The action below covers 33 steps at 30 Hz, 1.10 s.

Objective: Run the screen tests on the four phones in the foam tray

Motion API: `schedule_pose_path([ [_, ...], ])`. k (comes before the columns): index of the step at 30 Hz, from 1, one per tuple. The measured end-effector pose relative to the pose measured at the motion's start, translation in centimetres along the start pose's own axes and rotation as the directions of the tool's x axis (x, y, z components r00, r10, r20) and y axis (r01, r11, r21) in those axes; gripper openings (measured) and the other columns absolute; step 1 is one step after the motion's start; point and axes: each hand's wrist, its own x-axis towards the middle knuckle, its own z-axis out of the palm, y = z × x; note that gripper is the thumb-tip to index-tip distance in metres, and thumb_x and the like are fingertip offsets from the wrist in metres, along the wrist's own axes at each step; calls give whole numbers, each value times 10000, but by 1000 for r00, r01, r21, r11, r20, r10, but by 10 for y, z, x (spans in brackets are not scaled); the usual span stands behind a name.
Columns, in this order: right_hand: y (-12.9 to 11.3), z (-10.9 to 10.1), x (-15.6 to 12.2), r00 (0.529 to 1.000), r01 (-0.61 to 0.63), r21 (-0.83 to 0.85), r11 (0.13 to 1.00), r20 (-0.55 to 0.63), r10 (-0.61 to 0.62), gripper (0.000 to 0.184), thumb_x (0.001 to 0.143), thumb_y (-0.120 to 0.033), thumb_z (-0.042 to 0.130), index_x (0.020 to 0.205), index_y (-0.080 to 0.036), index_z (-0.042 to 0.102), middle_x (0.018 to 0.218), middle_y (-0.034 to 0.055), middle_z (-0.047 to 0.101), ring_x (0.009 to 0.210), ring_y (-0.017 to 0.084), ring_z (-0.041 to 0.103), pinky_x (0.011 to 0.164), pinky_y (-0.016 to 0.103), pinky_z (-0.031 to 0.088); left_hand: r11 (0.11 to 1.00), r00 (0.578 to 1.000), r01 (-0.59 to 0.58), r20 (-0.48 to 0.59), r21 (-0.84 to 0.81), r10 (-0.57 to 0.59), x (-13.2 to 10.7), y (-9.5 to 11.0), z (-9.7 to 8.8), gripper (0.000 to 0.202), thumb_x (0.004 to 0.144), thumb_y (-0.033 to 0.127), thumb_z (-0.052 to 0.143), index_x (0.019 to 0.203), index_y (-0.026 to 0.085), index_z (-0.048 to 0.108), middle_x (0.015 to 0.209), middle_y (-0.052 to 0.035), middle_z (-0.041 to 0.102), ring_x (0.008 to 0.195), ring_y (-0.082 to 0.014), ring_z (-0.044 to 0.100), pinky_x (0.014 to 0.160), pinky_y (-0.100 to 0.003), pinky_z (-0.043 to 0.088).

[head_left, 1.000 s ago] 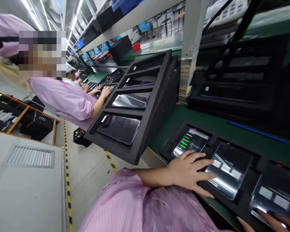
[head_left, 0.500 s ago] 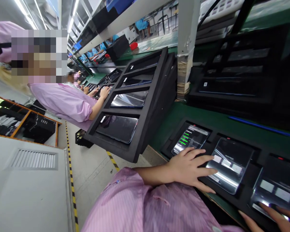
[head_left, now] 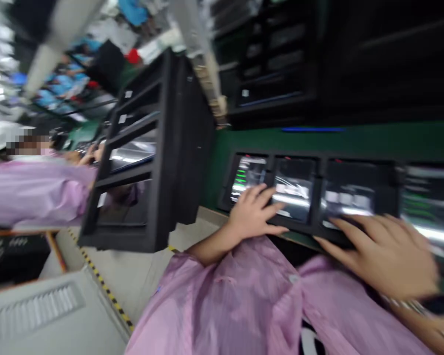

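A black foam tray (head_left: 318,202) lies on the green bench with several smartphones in its slots. My left hand (head_left: 253,214), open with fingers spread, rests over the lower edge of the leftmost phone (head_left: 248,172), whose lit screen shows green lines. Its fingertips reach toward the second phone (head_left: 295,185), which shows pale squares. My right hand (head_left: 388,251), wearing a dark wristband, is open too, with fingers stretched at the lower part of the third phone (head_left: 350,187). The rightmost phone (head_left: 429,197) has blurred green lines. Neither hand grips anything.
A tall stack of black foam trays (head_left: 187,143) with phones stands tilted at the left. A blue pen-like stick (head_left: 313,129) lies behind my tray. More dark trays (head_left: 274,93) sit at the back. A co-worker in a pink sleeve (head_left: 40,190) is at the left.
The view has swung right, so the tray and both hands show more fully. My left hand stays by the first two phones; my right hand has come into fuller view over the third.
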Motion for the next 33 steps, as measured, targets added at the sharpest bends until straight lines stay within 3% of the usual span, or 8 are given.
schedule_pose_path([
  [3,-2,-2,9,999,32,-86,996,34,-29,435,994,-605,589,1102,-208,727,1138,100,718,1067,308,656,1125,551,406,999,999,-3,-45,-34,2,11,-9,0,596,877,716,674,1293,293,733,1505,-120,599,1437,-384,474,1180,-574,373],
  [7,-3,-1,14,979,-195,-65,979,40,198,475,1050,-590,491,1213,-184,677,1317,139,659,1312,367,547,1225,682,221,993,997,36,-58,-116,-43,23,-17,-4,668,835,761,694,1317,298,705,1567,-121,530,1499,-424,379,1232,-642,294],
  [13,-7,4,19,980,-165,-87,983,100,173,600,1079,-533,453,1511,-117,467,1541,188,508,1466,424,412,1212,735,231,986,986,128,-97,-107,-138,39,-13,-3,703,921,728,603,1449,263,598,1566,-154,501,1524,-425,335,1253,-659,269],
  [16,-7,5,20,976,-160,-61,985,142,167,570,1088,-498,434,1500,-106,472,1484,184,563,1453,415,438,1222,730,225,985,988,147,-37,-88,-151,44,-12,5,670,913,734,606,1386,261,635,1581,-157,483,1532,-438,321,1254,-690,253],
  [19,-5,4,19,970,-232,-6,973,75,232,536,1043,-517,517,1392,-113,562,1431,189,596,1419,406,480,1216,664,305,977,985,166,-31,-133,-172,44,-12,7,694,912,750,591,1383,239,607,1604,-168,453,1544,-427,307,1263,-678,247],
  [24,3,-4,7,894,-393,260,882,-116,433,218,983,-413,578,977,-207,647,914,103,707,930,259,692,900,433,554,962,956,120,-233,-246,-178,29,-18,-7,600,990,634,552,1429,226,506,1550,-171,484,1507,-350,388,1266,-584,307],
  [30,15,-27,-12,749,-498,353,792,-286,598,150,883,-331,607,895,-204,684,861,102,717,755,231,695,642,354,522,938,913,229,-276,-261,-299,-4,-37,-30,498,1011,508,567,1428,246,500,1537,-156,483,1497,-325,403,1239,-556,369],
  [33,19,-34,-15,712,-529,353,772,-311,630,148,785,-330,616,826,-218,704,808,94,714,672,230,671,568,358,473,924,906,285,-243,-256,-347,-19,-47,-31,508,1007,497,585,1432,232,504,1537,-168,480,1471,-314,438,1217,-530,408],
])
